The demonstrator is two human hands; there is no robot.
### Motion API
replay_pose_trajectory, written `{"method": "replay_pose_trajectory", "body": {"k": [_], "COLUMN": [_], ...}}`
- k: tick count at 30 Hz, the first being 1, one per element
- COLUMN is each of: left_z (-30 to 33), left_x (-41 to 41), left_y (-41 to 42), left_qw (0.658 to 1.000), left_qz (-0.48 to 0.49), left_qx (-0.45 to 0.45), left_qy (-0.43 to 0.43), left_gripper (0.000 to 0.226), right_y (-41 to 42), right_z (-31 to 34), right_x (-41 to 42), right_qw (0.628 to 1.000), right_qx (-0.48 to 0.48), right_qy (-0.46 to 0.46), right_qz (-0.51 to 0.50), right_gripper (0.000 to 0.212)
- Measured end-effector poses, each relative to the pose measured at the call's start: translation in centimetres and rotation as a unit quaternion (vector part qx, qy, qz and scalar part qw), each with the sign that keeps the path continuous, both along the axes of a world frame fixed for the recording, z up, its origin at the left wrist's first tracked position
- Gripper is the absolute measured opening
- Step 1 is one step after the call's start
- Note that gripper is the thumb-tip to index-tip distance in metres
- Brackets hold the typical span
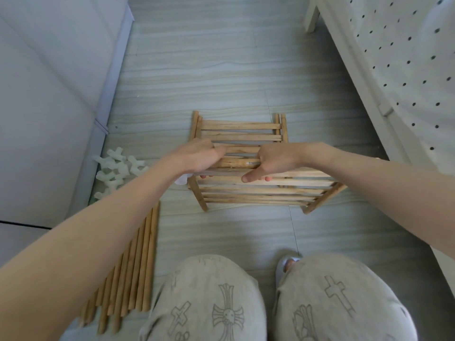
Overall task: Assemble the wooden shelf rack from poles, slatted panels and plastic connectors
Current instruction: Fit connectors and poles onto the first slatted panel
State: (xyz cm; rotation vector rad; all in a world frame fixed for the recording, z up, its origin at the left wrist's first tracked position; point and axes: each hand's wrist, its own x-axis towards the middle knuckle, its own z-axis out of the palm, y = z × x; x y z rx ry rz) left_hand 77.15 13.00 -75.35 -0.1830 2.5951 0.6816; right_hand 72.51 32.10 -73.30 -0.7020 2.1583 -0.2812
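On the grey plank floor [221,77], centre, my left hand [199,156] and right hand [273,161] each curl around slats of the top slatted panel [258,183], which could slip askew off the panel beneath if my grip shifts.

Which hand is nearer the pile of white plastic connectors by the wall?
Left. The left hand grips the slatted panels just right of the white plastic connectors; the right hand has its grip on the same panels, farther right.
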Motion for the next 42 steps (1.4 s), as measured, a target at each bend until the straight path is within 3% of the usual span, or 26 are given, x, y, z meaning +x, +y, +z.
{"method": "replay_pose_trajectory", "body": {"k": [5,8,11,16,19,20,22,24,29,32,34,36,39,42], "left_z": [0.1,0.1,0.1,0.0,0.3,0.4,0.8,1.4,0.1,-0.8,-0.6,0.0,1.0,1.6], "left_x": [0.0,0.3,0.5,0.1,-0.8,-1.1,-1.7,-1.5,3.9,6.7,7.7,8.4,8.8,8.3], "left_y": [-0.1,0.3,0.9,0.8,0.7,0.5,-0.4,-1.9,-3.5,-3.2,-3.2,-3.2,-3.4,-3.4], "left_qw": [0.999,1.0,0.995,0.993,0.982,0.981,0.962,0.901,0.784,0.731,0.739,0.772,0.852,0.877], "left_qz": [0.0,-0.02,-0.035,-0.016,0.022,0.058,0.18,0.285,0.373,0.397,0.373,0.319,0.247,0.293], "left_qx": [0.007,-0.019,-0.074,-0.097,-0.126,-0.094,0.099,0.281,0.495,0.554,0.56,0.545,0.449,0.333], "left_qy": [-0.04,-0.009,0.057,0.07,0.139,0.161,0.178,0.165,0.039,0.03,0.049,0.072,0.105,0.186], "left_gripper": [0.051,0.048,0.045,0.055,0.049,0.047,0.04,0.038,0.039,0.044,0.051,0.052,0.047,0.061], "right_y": [1.7,1.8,1.4,1.5,1.2,1.2,1.8,2.9,4.8,4.6,4.3,3.9,3.6,3.7], "right_z": [0.1,-0.7,-1.6,-1.4,-0.9,-0.7,-0.6,-0.9,-1.2,-0.1,1.0,2.4,4.8,6.1], "right_x": [-0.2,-0.5,-0.4,-0.5,-0.6,-0.5,-0.4,-0.2,0.2,0.3,0.2,-0.1,-0.4,-0.1], "right_qw": [1.0,0.998,0.999,0.996,0.975,0.958,0.93,0.919,0.922,0.935,0.934,0.941,0.956,0.954], "right_qx": [0.012,0.045,0.035,0.029,0.042,0.05,0.046,0.02,-0.015,-0.058,-0.063,-0.072,-0.113,-0.181], "right_qy": [-0.016,-0.031,0.026,0.081,0.219,0.283,0.363,0.394,0.386,0.35,0.351,0.332,0.266,0.213], "right_qz": [-0.022,-0.016,0.001,0.004,0.001,0.004,0.005,-0.01,0.001,0.005,-0.001,-0.012,-0.058,-0.108], "right_gripper": [0.049,0.053,0.06,0.059,0.059,0.058,0.053,0.045,0.029,0.027,0.027,0.025,0.023,0.014]}}
